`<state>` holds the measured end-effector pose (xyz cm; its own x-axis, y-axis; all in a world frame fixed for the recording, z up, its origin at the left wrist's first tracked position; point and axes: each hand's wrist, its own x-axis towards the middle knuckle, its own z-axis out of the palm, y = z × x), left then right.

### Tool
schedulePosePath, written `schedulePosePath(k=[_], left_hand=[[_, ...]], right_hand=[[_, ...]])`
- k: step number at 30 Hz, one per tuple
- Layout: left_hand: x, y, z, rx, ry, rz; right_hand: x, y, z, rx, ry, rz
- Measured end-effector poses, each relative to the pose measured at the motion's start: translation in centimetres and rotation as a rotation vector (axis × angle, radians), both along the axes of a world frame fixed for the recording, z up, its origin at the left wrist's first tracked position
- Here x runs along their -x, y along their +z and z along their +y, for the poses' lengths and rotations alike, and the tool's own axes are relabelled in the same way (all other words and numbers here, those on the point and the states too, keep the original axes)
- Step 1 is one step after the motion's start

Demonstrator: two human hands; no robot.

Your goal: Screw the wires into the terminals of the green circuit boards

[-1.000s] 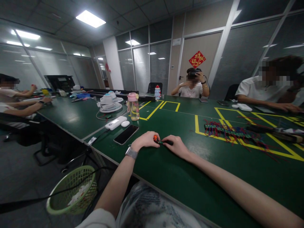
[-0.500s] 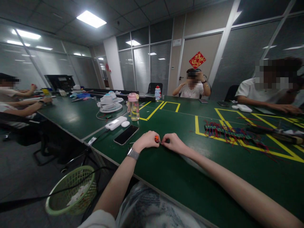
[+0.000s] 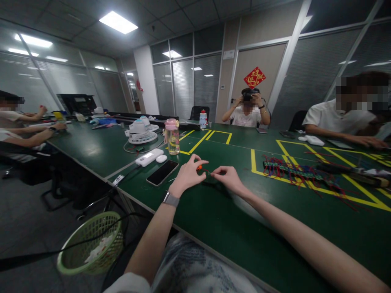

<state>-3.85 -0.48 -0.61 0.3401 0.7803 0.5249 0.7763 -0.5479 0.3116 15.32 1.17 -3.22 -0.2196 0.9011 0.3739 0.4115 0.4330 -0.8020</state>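
My left hand [image 3: 187, 176] is over the green table, thumb and index finger spread apart. An orange piece [image 3: 199, 167] shows between its fingers, and a thin pale rod [image 3: 172, 179] sticks out on the wrist side. They look like two ends of one slim tool lying across the palm, its middle hidden by the hand. My right hand [image 3: 227, 178] pinches a tiny part with a thin dark red wire [image 3: 209, 172] between thumb and index finger. That part sits just off the left thumb tip; its kind is too small to make out.
Left of my hands lie a phone [image 3: 162, 173], a white power strip [image 3: 149, 158] and a round white case [image 3: 161, 158]. Behind stand a pink-lidded bottle [image 3: 173, 140] and white fans [image 3: 142, 137]. Wired circuit boards [image 3: 293, 169] lie right. A green basket [image 3: 69, 266] stands below. Co-workers sit around.
My left thumb and index finger have opened and moved away from the small part. The orange piece has shifted up. My right hand keeps its pinch, slightly further right.
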Motion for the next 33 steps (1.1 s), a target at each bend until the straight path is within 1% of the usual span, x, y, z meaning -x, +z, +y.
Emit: schedulePosePath(k=[3,6,11,13,15,17,19,23,26,28,32,33], left_hand=[[-0.2,0.6,-0.1,-0.17,0.077,-0.217],[-0.4,0.8,-0.1,-0.248,0.067,-0.313],[-0.4,0.6,0.0,-0.248,0.056,-0.323],[-0.4,0.6,0.1,-0.244,0.049,-0.319],[-0.4,0.5,0.1,-0.239,0.045,-0.317],[-0.4,0.5,0.1,-0.229,0.045,-0.316],[-0.5,0.5,0.0,-0.214,0.048,-0.315],[-0.6,0.6,-0.1,-0.18,0.047,-0.309],[-0.6,0.6,-0.1,-0.171,0.05,-0.306],[-0.5,0.6,-0.1,-0.174,0.043,-0.306],[-0.5,0.6,0.1,-0.169,0.025,-0.309],[-0.5,0.6,0.1,-0.166,0.024,-0.311]], right_hand=[[0.2,-0.1,0.0,0.179,0.042,0.173],[0.7,-0.7,-0.1,0.271,0.083,0.252],[1.1,-1.5,-0.3,0.285,0.076,0.223],[0.7,-1.5,-0.6,0.291,0.055,0.206],[-0.5,-1.2,-1.3,0.306,0.019,0.181],[-2.6,-0.8,-2.4,0.325,-0.027,0.15],[-5.6,-0.5,-3.7,0.343,-0.1,0.107],[-13.3,-0.5,-6.6,0.336,-0.333,0.054],[-19.2,-1.1,-8.7,0.328,-0.546,0.04],[-22.7,-1.7,-9.9,0.325,-0.657,0.029],[-28.2,-2.8,-10.9,0.379,-0.86,0.014],[-29.3,-3.1,-10.8,0.397,-0.88,0.008]])
